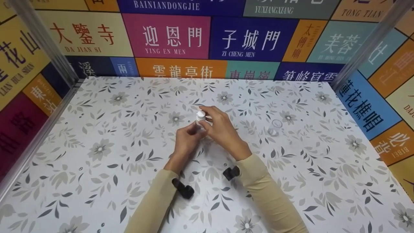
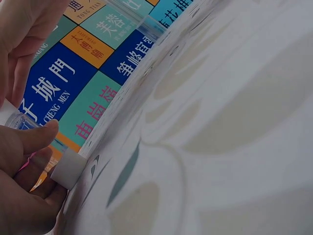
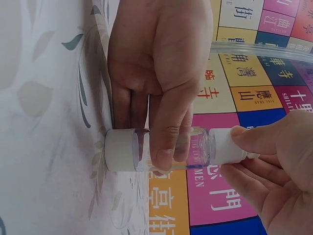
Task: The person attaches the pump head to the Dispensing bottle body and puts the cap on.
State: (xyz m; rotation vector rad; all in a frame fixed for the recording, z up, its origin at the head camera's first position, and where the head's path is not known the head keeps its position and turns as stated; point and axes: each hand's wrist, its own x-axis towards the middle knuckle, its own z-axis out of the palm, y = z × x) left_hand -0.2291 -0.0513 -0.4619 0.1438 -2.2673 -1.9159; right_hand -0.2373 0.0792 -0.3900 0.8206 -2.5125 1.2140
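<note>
A small clear bottle [image 3: 183, 147] with a white base [image 3: 120, 149] and a white top [image 3: 226, 146] stands upright on the table. My left hand [image 1: 187, 140] grips its clear body, thumb on one side and fingers on the other. At the top, my right hand [image 1: 223, 127] pinches the white collar between thumb and fingers. From the left wrist, the base [image 2: 70, 169] shows low beside the curled fingers of that hand, while the right hand [image 2: 29, 44] reaches in above. Whether the white top is turning cannot be seen.
To the right of the hands, a clear cylindrical cap [image 1: 275, 127] sits on the white floral tabletop [image 1: 129, 187]. Colourful panels with printed characters [image 1: 166, 35] border the back and both sides. A clear upright post [image 1: 45, 38] stands at the back left corner.
</note>
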